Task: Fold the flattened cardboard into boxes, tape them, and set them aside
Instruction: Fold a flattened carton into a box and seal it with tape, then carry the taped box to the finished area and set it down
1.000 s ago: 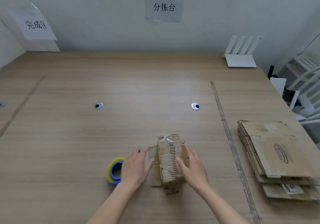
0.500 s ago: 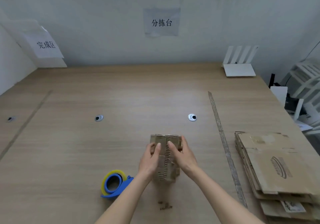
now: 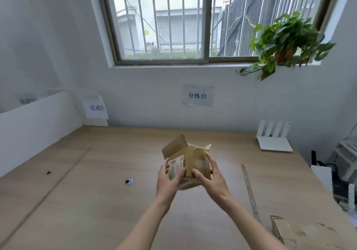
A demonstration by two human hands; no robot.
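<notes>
Potted plant (image 3: 285, 42) on the windowsill; router (image 3: 274, 139) on the table (image 3: 96, 201).

**Browns, whites and one green**

We see a plain brown cardboard box (image 3: 190, 160) carrying a pale label (image 3: 174, 165) with green print. Under it, our bench (image 3: 100, 201) shows light wood grain crossed by darker tape lines. At two o'clock sits a white router (image 3: 274, 139); higher up, a green-leaved plant (image 3: 286, 40). White wall signs (image 3: 197, 95) bear black characters.

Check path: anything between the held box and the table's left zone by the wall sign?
Nothing visible. Both the left hand and right hand hold the box in the air; the table leftward shows bare wood.
</notes>
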